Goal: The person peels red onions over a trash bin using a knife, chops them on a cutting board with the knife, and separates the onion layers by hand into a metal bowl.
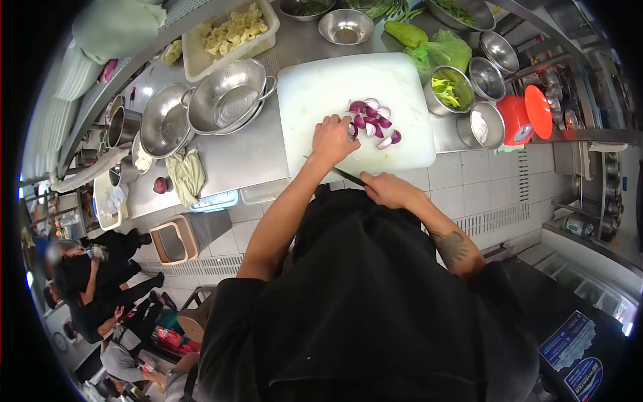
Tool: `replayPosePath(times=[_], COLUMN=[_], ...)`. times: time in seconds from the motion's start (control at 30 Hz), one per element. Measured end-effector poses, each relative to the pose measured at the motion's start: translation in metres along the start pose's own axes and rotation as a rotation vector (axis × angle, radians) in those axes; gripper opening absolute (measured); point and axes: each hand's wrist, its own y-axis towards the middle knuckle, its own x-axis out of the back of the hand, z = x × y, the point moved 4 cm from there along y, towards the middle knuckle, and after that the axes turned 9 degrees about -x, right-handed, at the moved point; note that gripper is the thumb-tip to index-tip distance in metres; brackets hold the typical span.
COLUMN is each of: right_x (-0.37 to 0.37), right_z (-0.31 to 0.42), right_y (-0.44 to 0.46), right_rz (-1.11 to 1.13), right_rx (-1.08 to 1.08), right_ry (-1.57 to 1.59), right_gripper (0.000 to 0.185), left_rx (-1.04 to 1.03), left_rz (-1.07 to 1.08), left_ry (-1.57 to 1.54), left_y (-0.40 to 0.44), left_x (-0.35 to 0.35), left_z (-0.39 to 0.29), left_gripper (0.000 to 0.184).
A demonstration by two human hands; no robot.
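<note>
On the white cutting board (315, 87), my left hand (333, 141) curls its fingers over a piece of red onion (353, 131). Several cut red onion wedges (370, 120), purple outside and pale inside, lie loose just beyond my fingertips. My right hand (390, 190) is closed around the dark handle of a knife (348, 177) at the board's near edge. The knife points left, and part of its blade is hidden by my left wrist.
Metal colanders (228, 97) and a tub of cauliflower florets (234, 30) stand left of the board. A whole red onion (161, 185) sits by a cloth (185, 175). Metal bowls and a red scale (514, 120) are at right. Other people (100, 288) are at far left.
</note>
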Motion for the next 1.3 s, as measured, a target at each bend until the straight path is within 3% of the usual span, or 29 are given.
replayPosePath(times=[0.17,0.23,0.33,0.53,0.63,0.7,0.8,1.3], right_x=[-0.003,0.003,0.009,0.020,0.023,0.027,0.033,0.033], right_z=[-0.012,-0.025,-0.035,-0.019,-0.005,0.005,0.019,0.036], right_y=[0.012,0.012,0.008,0.007,0.007,0.005,-0.002,-0.015], right_rz=[-0.052,-0.111,-0.163,-0.177,-0.187,-0.185,-0.157,-0.099], right_rx=[-0.031,-0.111,-0.168,-0.210,-0.176,-0.158,-0.174,-0.191], right_ry=[0.049,0.080,0.134,0.110,0.110,0.097,0.079,-0.086], right_gripper=[0.026,0.025,0.023,0.022,0.022,0.022,0.022,0.018], left_rx=[-0.051,-0.062,0.049,0.168,0.129,-0.073,-0.164,-0.134], left_rz=[-0.092,-0.423,-0.584,-0.474,-0.402,-0.430,-0.413,-0.451], left_ry=[-0.160,-0.169,-0.188,0.004,-0.034,-0.280,-0.318,-0.403], left_y=[0.001,-0.017,-0.048,-0.088,-0.090,-0.092,-0.089,-0.078], left_x=[0.003,0.015,0.003,-0.013,-0.003,0.007,0.002,0.003], left_z=[0.013,0.023,0.043,0.035,0.034,0.033,0.044,0.043], left_gripper=[0.054,0.049,0.044,0.049,0.050,0.045,0.038,0.033])
